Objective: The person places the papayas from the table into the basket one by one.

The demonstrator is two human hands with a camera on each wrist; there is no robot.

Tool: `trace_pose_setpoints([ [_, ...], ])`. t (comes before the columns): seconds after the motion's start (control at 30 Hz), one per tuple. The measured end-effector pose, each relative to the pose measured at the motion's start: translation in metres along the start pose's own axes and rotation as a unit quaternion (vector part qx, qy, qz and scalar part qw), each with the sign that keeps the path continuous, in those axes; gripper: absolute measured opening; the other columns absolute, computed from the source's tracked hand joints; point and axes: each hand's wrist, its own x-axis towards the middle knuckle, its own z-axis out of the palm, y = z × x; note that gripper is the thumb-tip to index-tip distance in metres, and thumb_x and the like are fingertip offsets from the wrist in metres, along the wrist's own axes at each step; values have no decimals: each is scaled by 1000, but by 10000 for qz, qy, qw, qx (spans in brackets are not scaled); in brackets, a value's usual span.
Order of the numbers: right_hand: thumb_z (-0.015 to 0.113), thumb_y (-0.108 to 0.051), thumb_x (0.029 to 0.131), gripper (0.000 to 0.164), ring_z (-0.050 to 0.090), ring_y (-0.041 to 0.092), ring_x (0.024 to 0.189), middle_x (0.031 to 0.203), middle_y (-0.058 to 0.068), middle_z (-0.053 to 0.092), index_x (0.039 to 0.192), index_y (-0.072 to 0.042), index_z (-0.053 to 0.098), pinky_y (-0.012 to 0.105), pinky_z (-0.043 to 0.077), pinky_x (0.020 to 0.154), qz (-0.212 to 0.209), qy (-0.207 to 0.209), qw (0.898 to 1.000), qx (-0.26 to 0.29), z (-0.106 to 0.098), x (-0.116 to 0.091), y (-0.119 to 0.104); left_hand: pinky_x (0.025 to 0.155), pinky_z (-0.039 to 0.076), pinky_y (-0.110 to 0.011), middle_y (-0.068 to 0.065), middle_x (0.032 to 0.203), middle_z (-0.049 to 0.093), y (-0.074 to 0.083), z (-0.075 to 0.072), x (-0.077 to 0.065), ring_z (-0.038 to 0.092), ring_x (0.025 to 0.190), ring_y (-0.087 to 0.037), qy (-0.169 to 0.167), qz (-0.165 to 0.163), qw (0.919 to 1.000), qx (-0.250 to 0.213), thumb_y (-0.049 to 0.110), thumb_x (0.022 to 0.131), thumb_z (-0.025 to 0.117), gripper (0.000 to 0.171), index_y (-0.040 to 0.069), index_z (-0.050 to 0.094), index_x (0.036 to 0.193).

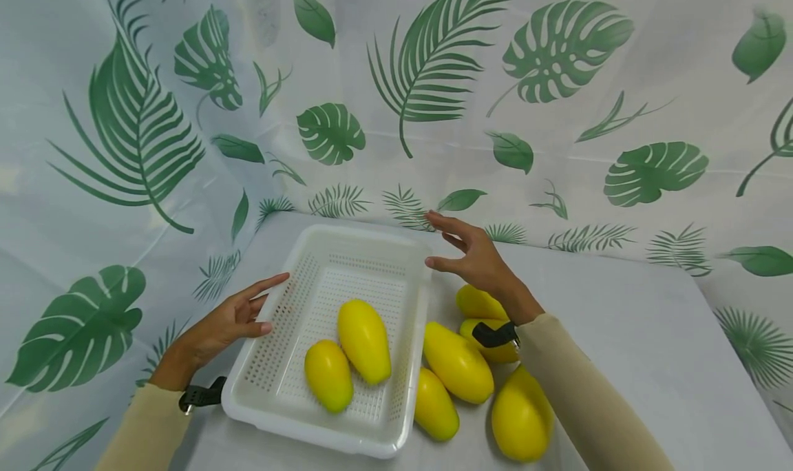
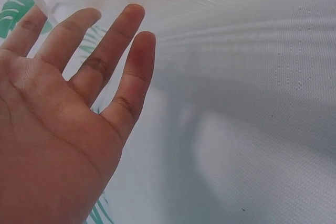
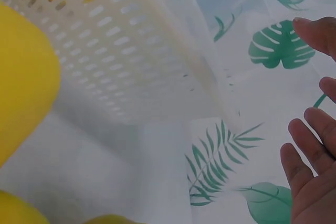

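The basket (image 1: 312,434) sits on the table (image 1: 619,333) between the left hand (image 1: 232,319) and right hand (image 1: 472,252), fingers spread, gripping nothing. It looks light and stiff; hold it at both sides.

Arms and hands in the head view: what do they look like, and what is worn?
The left hand and right hand wear no gloves. The left sleeve and right sleeve are plain beige. The left strap and right strap, beside them, are black.

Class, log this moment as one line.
left hand: near basket; right hand: near basket; basket: two yellow fruits inside; beside basket: more yellow fruits
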Motion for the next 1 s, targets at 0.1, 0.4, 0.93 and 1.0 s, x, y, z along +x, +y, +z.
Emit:
trace_pose_setpoints([
  [0.1, 85, -18, 92, 79, 43, 25, 156, 171, -1, 42, 161, -21, 48, 50, 34, 130, 48, 53, 10000, 8, -3, -3, 2, 95, 61, -62, -24, 165, 42, -1, -1, 0, 65, 131, -43, -14, 24, 10000, 5, -6, 104, 56, 85, 24, 17, 172],
  [0.4, 86, -18, 91, 80, 43, 25, 156, 168, -5, 44, 161, -25, 48, 51, 35, 129, 214, 231, 9995, -31, -14, -14, 5, 96, 61, -61, -25, 166, 41, 0, 0, -1, 65, 132, -41, -17, 24, 10000, -3, -7, 104, 56, 85, 25, 16, 172],
  [0.93, 85, -16, 92, 78, 45, 25, 155, 167, -3, 46, 161, -25, 48, 49, 35, 129, 394, 267, 9989, -55, -32, -31, 17, 97, 61, -61, -22, 166, 43, -3, -3, 0, 66, 131, -40, -44, 45, 10000, 26, -6, 105, 56, 83, 24, 17, 172],
  [1.0, 84, -15, 92, 78, 45, 26, 155, 167, -2, 46, 161, -24, 48, 48, 35, 129, 379, 241, 9990, -48, -34, -34, 20, 97, 61, -61, -22, 165, 44, -3, -3, 0, 66, 131, -40, -30, 49, 10000, 24, -6, 105, 56, 83, 24, 17, 172],
])
